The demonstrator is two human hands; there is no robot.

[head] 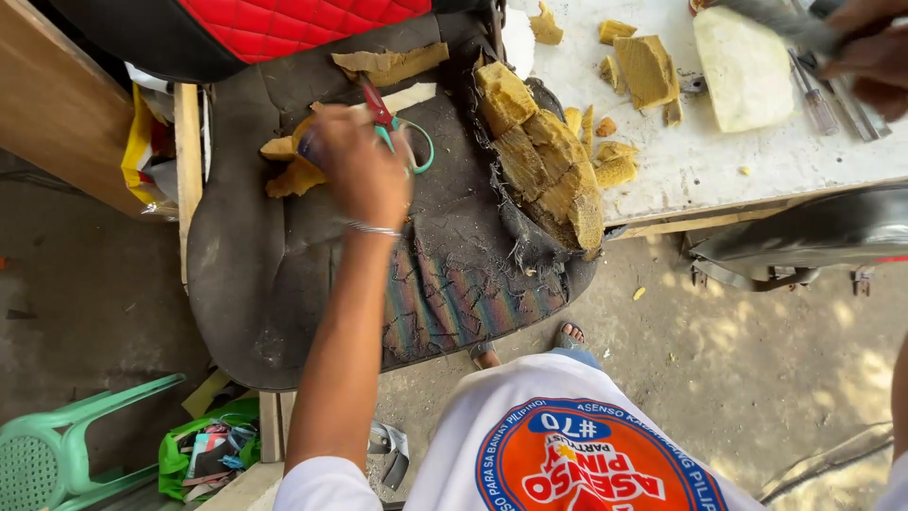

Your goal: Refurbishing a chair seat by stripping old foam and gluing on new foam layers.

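1. Head view: the fingers of the left hand (364,175) are curled shut around a pair of scissors (395,128) with red blades and teal handles, held over a worn dark seat cover (284,265) on the desk (719,166).
2. The right hand (872,52), at two o'clock by the frame edge, closes its fingers on a blurred dark tool (780,21).
3. A green bag (203,454) lies at seven o'clock; a yellow wrapper (140,142) at nine.
4. Crumbling yellow foam (544,166) sits just right of the scissors.
5. The left arm reaches straight forward, wrist bent, a thin bracelet (371,228) on it.
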